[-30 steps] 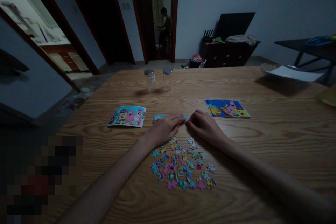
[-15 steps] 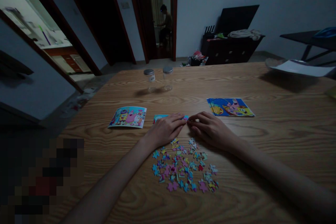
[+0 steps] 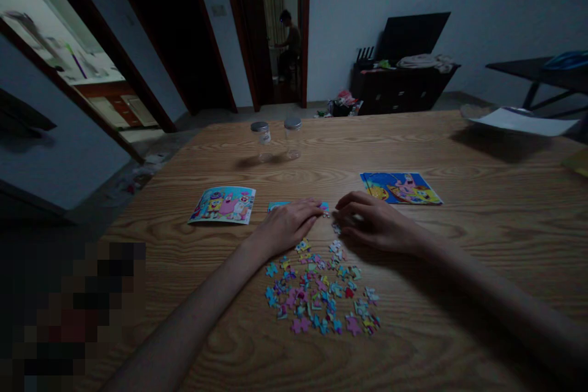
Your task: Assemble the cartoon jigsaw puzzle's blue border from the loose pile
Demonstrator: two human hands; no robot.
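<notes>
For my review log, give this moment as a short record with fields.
Left hand: flat over a mostly covered colourful sheet
Right hand: fingers curved, near a small piece; grip unclear
Loose puzzle pieces: scattered nearer the wearer
Picture cards: one left, one right
Lidded jars: two, upright, farther back
Surface: wooden table

Before us, a person's bare, slender forearms (image 3: 202, 312) narrow to slight wrists (image 3: 252, 248) and long, ungloved fingers (image 3: 310, 209).

pink, blu, ylw puzzle pcs (image 3: 321, 285)
</notes>
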